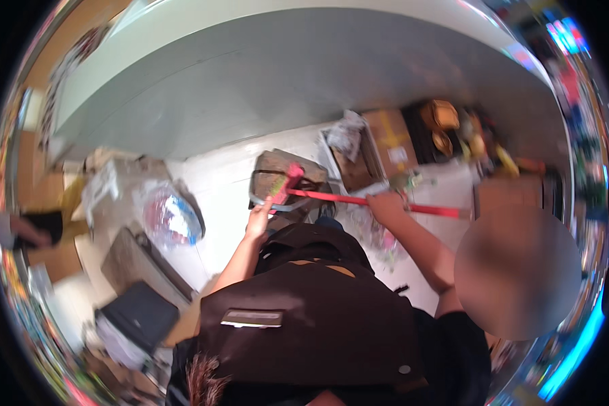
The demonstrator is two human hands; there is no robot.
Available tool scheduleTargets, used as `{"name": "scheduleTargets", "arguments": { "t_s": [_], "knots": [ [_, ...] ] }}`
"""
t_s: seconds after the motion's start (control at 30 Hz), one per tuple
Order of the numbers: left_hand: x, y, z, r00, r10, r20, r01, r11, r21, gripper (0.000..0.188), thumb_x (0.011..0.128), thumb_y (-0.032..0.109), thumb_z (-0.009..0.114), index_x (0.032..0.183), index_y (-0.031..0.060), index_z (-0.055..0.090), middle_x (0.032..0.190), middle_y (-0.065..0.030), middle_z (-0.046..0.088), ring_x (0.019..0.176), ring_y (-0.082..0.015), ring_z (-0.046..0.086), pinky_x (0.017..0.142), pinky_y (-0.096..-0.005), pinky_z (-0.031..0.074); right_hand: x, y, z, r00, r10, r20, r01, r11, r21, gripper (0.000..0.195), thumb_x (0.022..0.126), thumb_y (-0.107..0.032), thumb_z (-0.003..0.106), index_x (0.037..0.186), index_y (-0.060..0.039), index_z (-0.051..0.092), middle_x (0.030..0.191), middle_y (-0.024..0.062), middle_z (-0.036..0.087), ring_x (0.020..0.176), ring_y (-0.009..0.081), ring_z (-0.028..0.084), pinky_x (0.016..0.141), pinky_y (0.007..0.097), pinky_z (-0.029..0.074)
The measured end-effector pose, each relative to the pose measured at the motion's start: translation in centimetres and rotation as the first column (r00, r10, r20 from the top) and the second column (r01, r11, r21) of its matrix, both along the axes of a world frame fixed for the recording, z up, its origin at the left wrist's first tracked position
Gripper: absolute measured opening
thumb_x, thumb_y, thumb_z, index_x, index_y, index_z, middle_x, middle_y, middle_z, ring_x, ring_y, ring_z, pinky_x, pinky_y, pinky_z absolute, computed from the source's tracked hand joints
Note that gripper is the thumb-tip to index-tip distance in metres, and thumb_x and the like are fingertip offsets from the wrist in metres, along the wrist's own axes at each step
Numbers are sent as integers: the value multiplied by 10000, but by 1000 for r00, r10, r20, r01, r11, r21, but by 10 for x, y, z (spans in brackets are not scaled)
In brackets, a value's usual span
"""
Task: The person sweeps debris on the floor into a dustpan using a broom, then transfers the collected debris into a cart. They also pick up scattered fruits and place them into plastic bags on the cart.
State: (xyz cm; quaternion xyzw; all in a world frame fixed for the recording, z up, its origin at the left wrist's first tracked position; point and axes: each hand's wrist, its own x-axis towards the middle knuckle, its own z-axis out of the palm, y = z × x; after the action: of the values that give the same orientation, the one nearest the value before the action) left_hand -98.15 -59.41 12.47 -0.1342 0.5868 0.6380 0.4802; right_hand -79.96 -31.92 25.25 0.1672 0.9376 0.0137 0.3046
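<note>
A broom (330,196) with a red handle and a pinkish-red head is held crosswise in front of me. My right hand (387,207) is wrapped around its handle. At the near end of the broom head (287,185), which shows yellow-green bristles, are the fingers of my left hand (259,219). Blur hides whether they grip the head or the light grey curved rim beside it. Beneath the head sits a brown box-like container (269,165) on the pale tiled floor (210,177). Its inside is partly covered by the broom.
A long grey counter panel (284,76) curves across the far side. An open carton (358,170) with plastic stands by a taped cardboard box (392,137). Plastic-wrapped goods (167,215) and a dark bin (137,317) lie leftward. Another person's arm (28,233) shows at far left.
</note>
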Motion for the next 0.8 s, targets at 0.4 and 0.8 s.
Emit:
{"name": "scheduleTargets", "arguments": {
  "t_s": [0.4, 0.8],
  "knots": [
    [14, 114, -44, 983, 172, 57, -141, 924, -357, 417, 792, 406, 556, 959, 27, 598, 985, -91, 573, 951, -184, 489, 807, -338, 371, -84, 155, -70, 897, 440, -31, -438, 897, 67, 203, 788, -179, 443, 957, -183, 556, 851, 95, 558, 823, 264, 574, 717, 412, 433],
    [-16, 161, -183, 920, 251, 301, -262, 965, -3, 391, 845, 304, 438, 1120, 34, 502, 1117, -80, 502, 1055, -186, 431, 919, -312, 307, -220, 233, -139, 776, 615, -141, -550, 768, 327, 203, 724, -186, 485, 896, -127, 574, 924, 60, 539, 984, 217, 481, 932, 426, 298]
  ]
}}
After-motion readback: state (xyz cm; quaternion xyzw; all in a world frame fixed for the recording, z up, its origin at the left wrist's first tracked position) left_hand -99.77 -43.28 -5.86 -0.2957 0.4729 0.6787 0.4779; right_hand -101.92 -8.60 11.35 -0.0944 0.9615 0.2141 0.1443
